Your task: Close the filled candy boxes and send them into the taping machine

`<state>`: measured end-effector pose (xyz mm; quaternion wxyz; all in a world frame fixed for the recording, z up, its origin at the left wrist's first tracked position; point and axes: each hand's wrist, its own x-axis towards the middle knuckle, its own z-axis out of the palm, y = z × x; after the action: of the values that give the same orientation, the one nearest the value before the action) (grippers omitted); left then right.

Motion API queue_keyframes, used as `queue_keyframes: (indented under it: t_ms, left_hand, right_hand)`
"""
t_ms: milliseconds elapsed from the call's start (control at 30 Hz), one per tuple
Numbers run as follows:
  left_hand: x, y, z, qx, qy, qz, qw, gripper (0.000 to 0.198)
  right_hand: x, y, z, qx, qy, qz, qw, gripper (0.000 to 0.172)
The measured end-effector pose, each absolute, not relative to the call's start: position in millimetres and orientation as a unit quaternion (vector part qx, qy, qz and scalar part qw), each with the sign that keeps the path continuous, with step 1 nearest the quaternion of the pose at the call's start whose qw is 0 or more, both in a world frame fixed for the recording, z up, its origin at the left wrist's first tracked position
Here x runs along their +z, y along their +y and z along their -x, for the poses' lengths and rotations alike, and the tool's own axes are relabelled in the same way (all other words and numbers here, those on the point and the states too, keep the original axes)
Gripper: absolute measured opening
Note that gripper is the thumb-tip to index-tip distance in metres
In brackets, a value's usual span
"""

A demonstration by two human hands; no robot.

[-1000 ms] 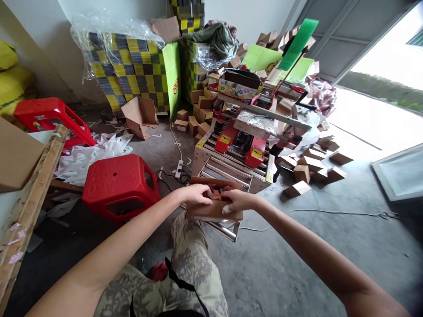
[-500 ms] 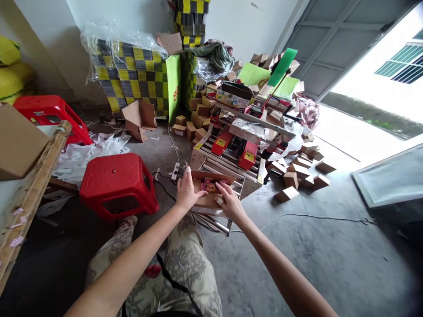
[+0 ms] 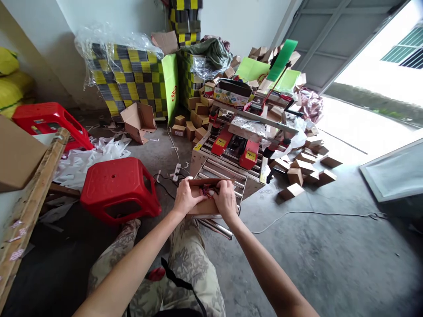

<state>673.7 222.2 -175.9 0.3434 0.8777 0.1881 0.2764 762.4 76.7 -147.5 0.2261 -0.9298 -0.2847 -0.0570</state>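
A small brown cardboard box [image 3: 205, 206] rests on the near end of a roller conveyor [image 3: 224, 169] in front of me. Something pink and dark shows inside its open top. My left hand [image 3: 185, 198] grips the box's left side, fingers curled over the flap. Over the box's right side, my right hand [image 3: 225, 198] holds the flap with bent fingers. Both forearms reach forward over my knees.
The carton-sealing machine [image 3: 236, 143] with red parts stands behind the conveyor. A red stool [image 3: 119, 187] sits to the left, another red stool [image 3: 49, 119] farther left. Several small brown boxes [image 3: 300, 169] lie on the floor to the right. Yellow-and-black stacks [image 3: 132, 79] line the wall. A power strip [image 3: 176, 169] and cables lie nearby.
Both hands have moved in over the box top, folding its flaps down, and the box sits flatter on the rollers. The view has shifted slightly.
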Motion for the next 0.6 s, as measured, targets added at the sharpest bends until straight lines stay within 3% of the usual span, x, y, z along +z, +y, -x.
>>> queue_keyframes:
  t_ms: [100,200,367,467,600]
  left_hand:
    - [-178,221,-673,0.281,0.184,-0.879,0.339,0.088]
    - [-179,222,-671,0.298,0.168,-0.868,0.359,0.080]
    - [-180,226,-670,0.319,0.133,-0.833,0.432,0.067]
    - [-181,225,-669,0.335,0.140,-0.819,0.444,0.064]
    - [-182,221,-664,0.349,0.138,-0.819,0.433,0.043]
  right_hand:
    - [-149,73,-755,-0.106,-0.210,0.942,0.241,0.032]
    - [-150,78,-757,-0.056,-0.237,0.943,0.228,0.023]
    - [-150,95,-775,-0.007,-0.300,0.934,0.196,0.020]
    - [-149,94,-777,-0.027,-0.312,0.926,0.209,0.019]
    - [-149,80,-764,-0.092,-0.299,0.915,0.255,0.021]
